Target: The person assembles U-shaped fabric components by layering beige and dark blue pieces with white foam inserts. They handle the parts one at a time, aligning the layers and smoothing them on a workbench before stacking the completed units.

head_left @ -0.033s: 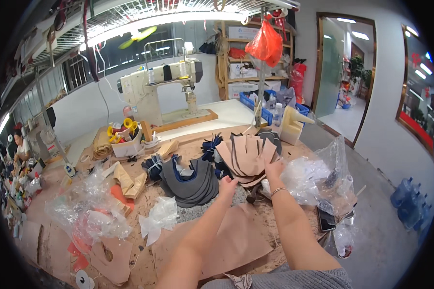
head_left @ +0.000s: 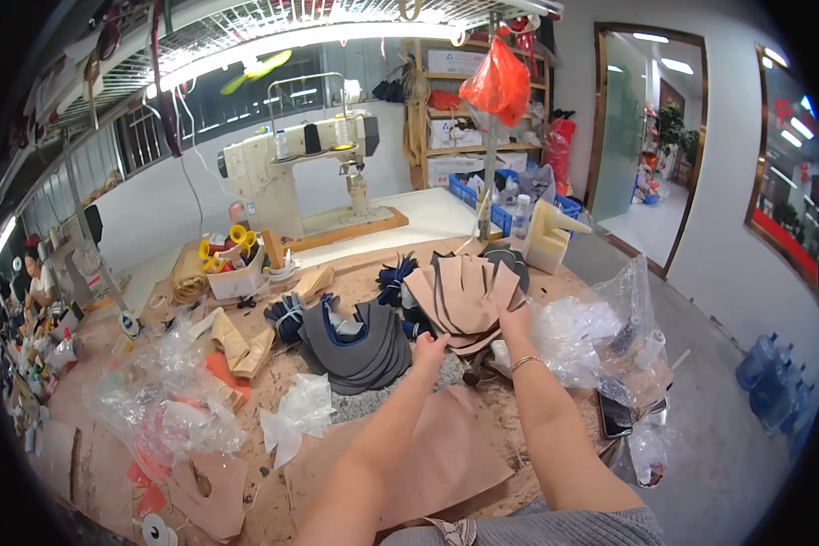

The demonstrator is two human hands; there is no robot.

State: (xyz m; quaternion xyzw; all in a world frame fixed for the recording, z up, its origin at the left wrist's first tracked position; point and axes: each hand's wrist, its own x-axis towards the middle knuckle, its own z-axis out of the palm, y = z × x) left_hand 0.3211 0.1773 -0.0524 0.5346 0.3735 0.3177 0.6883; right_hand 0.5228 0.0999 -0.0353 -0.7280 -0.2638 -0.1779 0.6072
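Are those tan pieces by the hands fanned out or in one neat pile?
Fanned out: the tan pieces overlap, with their ends pointing different ways.

Bright glare from tube light (head_left: 311, 38) overhead; fisheye edges curved, corners black.

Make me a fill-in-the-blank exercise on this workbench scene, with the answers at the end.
Stacked, curved, dark-grey fabric pieces lie to the ____ of the fanned, beige fabric pieces.
A thin, metallic bracelet circles the person's ____ wrist.
Rounded, blue plastic jugs rest on the ____.

Missing words: left; right; floor.
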